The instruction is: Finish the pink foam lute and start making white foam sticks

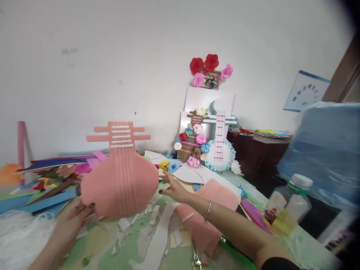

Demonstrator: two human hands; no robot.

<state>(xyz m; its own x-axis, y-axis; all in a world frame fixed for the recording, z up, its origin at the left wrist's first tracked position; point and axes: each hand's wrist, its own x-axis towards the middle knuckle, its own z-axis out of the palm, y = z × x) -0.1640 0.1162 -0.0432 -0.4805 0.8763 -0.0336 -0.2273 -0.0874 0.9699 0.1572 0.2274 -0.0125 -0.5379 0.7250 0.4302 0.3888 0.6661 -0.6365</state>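
A pink paper lute cut-out [101, 183] stands upright in front of me, with white strings running down it and several white strips across its neck. My left hand [74, 215] pinches its lower left edge, thumb in front. Just off its right edge, my right hand [174, 187] reaches out with fingers spread, holding nothing. Below my right forearm lie pink paper scraps [197, 225] and a long white strip [160, 236]. Scissors [196, 258] rest at the table's near edge. White offcuts and loose string [132, 225] are scattered under the lute.
Coloured paper sheets [56, 176] pile up at the left beside shredded white paper [22, 236]. Two decorated instrument models, one brown [187, 148] and one white [219, 150], lean at the back. A bottle with yellow liquid [288, 204] stands at the right near a blue plastic-covered object [323, 146].
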